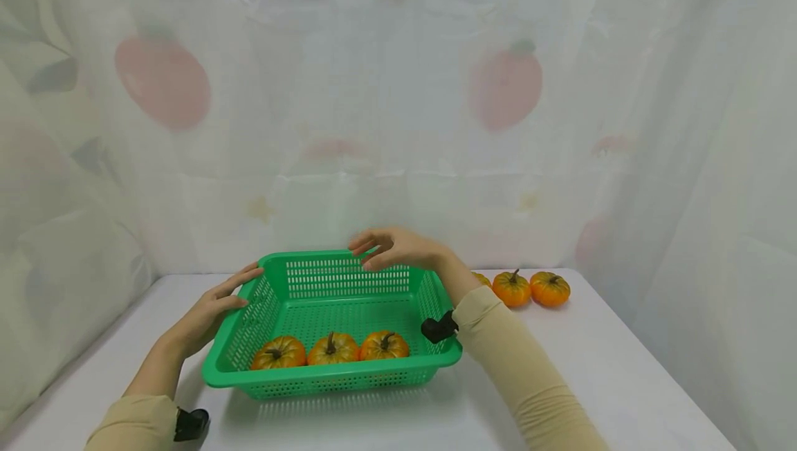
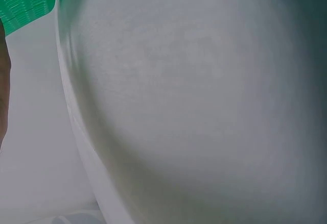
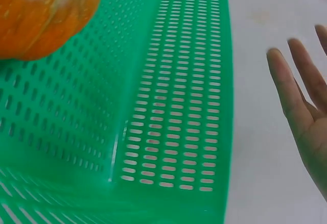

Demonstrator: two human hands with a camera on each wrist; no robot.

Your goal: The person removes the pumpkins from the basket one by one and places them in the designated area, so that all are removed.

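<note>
Presently, nearest the viewer, a green perforated basket (image 1: 331,340) stands on the white table (image 1: 623,382) with three small orange pumpkins (image 1: 330,348) lined up along its near wall, and the left hand (image 1: 208,313) rests with straight fingers against its left rim, gripping nothing. Further back, the right hand (image 1: 395,249) hovers spread and empty above the far rim, clear of the plastic; the basket looks light, thin-walled and somewhat flexible, so it is judged best taken by the two opposite side rims. Beyond it, two more pumpkins (image 1: 530,288) sit by the curtain (image 1: 398,91).
</note>
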